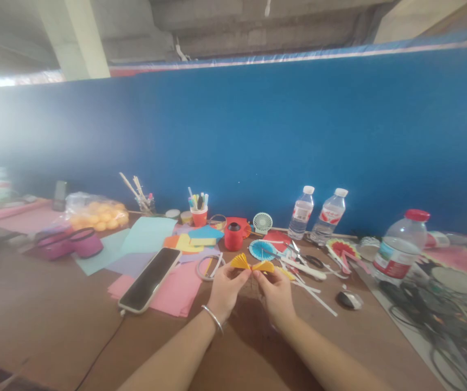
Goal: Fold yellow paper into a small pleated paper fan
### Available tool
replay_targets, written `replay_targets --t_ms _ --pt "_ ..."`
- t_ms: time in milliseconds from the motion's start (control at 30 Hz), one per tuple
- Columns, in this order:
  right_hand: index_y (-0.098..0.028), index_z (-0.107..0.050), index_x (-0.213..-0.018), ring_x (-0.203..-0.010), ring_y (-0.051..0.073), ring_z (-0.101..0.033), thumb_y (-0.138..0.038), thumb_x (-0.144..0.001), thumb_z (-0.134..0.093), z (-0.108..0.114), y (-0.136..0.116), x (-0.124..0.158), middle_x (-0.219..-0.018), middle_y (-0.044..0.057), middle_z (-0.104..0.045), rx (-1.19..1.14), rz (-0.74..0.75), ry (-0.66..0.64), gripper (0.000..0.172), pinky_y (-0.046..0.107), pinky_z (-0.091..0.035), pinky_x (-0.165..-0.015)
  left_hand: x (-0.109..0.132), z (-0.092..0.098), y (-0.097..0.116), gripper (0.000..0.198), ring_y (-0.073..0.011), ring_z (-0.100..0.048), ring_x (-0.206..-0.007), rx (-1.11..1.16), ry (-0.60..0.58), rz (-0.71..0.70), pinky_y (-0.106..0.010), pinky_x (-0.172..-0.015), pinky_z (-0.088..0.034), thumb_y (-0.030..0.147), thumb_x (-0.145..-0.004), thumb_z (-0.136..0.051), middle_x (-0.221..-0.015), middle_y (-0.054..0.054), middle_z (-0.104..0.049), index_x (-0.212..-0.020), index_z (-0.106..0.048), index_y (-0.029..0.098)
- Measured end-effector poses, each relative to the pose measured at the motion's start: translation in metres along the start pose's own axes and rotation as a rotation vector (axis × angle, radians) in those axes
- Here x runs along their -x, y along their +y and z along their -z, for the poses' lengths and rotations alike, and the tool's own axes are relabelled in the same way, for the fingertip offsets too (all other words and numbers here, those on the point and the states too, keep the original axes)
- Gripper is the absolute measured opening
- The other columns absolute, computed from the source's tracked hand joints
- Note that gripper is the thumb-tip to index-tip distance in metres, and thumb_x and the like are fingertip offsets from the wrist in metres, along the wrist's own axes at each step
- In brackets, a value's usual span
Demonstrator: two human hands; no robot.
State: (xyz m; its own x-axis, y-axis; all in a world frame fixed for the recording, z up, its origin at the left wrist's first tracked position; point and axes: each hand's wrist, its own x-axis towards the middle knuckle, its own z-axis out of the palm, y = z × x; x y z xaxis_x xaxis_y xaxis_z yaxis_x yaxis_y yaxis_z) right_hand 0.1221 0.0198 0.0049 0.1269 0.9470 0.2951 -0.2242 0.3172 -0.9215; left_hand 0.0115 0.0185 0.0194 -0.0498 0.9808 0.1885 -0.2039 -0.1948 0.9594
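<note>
My left hand, with a silver bangle on its wrist, pinches one side of a yellow pleated paper fan. On the other side, my right hand grips the same folded paper. Its pleats spread out to both sides from a narrow middle, above the table. Just beyond the hands stand a red spool of thread and a blue pleated paper rosette. White paper strips and scissors lie to the right of my right hand.
A phone lies on pink paper at left, its cable trailing to the front edge. Water bottles stand at the back, a larger red-capped bottle at right. A pen cup and small fan stand near the blue partition.
</note>
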Motion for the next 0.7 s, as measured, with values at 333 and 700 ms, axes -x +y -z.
replay_targets --t_ms 333,700 --pt "-0.018 -0.061 -0.074 -0.070 0.017 -0.059 -0.024 -0.068 -0.062 0.006 0.001 -0.005 -0.072 0.002 -0.064 0.085 0.137 -0.024 0.009 0.031 -0.047 -0.067 -0.001 0.001 -0.001 0.015 -0.0121 -0.054 -0.064 0.057 -0.003 -0.016 -0.022 -0.061 -0.042 0.025 -0.066 -0.064 -0.071 -0.001 -0.060 -0.077 -0.062 0.014" --pt "-0.020 -0.065 -0.073 -0.074 0.019 -0.057 -0.023 -0.067 -0.064 0.013 0.000 -0.014 -0.075 0.004 -0.062 0.209 0.296 -0.138 0.007 0.034 -0.047 -0.067 -0.004 0.002 0.001 0.015 -0.0097 -0.049 -0.061 0.137 -0.062 -0.021 -0.021 -0.060 -0.041 0.025 -0.065 -0.065 -0.066 0.001 -0.053 -0.075 -0.060 0.015"
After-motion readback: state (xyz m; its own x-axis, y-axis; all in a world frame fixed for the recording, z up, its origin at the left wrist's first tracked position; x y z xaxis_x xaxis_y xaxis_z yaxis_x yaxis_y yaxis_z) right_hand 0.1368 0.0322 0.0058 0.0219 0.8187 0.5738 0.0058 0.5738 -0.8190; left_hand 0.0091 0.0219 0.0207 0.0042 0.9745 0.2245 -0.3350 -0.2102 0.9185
